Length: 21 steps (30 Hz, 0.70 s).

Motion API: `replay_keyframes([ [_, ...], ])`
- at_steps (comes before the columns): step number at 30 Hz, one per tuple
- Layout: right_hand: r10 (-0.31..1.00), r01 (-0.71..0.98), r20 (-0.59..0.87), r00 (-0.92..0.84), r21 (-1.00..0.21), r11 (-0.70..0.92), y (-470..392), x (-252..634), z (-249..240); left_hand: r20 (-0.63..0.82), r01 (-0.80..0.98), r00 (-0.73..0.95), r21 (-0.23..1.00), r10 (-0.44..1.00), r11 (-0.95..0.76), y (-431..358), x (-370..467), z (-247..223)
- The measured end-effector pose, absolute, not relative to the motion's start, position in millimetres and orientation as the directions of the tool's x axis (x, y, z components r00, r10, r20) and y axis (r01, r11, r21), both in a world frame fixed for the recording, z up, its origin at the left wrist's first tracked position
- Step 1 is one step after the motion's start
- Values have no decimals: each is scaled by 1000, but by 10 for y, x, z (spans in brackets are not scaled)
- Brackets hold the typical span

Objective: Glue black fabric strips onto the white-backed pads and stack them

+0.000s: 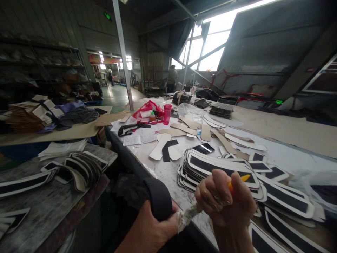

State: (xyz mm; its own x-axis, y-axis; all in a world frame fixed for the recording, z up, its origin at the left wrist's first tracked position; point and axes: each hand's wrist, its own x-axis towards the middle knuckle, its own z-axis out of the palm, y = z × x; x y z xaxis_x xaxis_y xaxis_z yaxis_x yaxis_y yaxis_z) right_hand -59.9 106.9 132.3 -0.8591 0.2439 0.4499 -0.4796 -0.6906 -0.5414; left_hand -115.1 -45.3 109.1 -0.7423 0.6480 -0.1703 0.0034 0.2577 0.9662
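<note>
At the far left, a grey bench [59, 202] carries curved pieces [81, 168], which lean on one another near its right corner. Then comes a dark gap, and beyond it the left edge of the white table [168, 175].

Beside this edge, the left hand [155, 226] holds a black band [159, 196], which is bent in an arch above the fingers. The grip is closed at the lower part of the band, with the thumb on the near side; the other fingers are mostly hidden. The band seems light and flexible, with a little spring, so a gentle pinch at its rim should be enough; a hard squeeze could fold it. The whitish paste near the thumb looks wet and probably makes this end slippery, so the dry part is the better place to hold.

To the right, the brush [193, 211] reaches the left thumb with its paste-covered end. The right hand [226, 200] is closed in a fist around its orange handle, which comes out beyond the thumb. The brush is perhaps light and rigid, best held by this clean handle.

Behind the right hand, a stack [210, 163] of black-and-white pieces lies inside the left edge of the table. Just behind it is a phone [204, 148].
</note>
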Motion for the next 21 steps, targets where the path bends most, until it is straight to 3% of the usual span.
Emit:
replay_keyframes([
  [8, 230, -498, 457, -859, -643, -582, 1068, -566, 1359, -97, -49, -975, 971, 200, 232, -376, -1342, 930],
  [11, 316, -546, 447, -837, -646, -533, 1119, -525, 1393, -138, -116, -942, 989, 306, 89, -457, -1408, 983],
  [15, 383, -542, 397, -834, -720, -434, 1137, -545, 1365, -262, -350, -849, 930, 459, -116, -538, -1394, 953],
  [17, 378, -456, 345, -859, -851, -260, 1110, -572, 1325, -275, -395, -822, 906, 498, -153, -547, -1390, 897],
  [19, 349, -290, 288, -892, -956, 46, 1058, -594, 1284, -260, -406, -804, 897, 535, -175, -546, -1395, 842],
  [21, 272, -181, 286, -919, -918, 354, 988, -611, 1241, -230, -393, -798, 899, 557, -193, -543, -1397, 803],
])
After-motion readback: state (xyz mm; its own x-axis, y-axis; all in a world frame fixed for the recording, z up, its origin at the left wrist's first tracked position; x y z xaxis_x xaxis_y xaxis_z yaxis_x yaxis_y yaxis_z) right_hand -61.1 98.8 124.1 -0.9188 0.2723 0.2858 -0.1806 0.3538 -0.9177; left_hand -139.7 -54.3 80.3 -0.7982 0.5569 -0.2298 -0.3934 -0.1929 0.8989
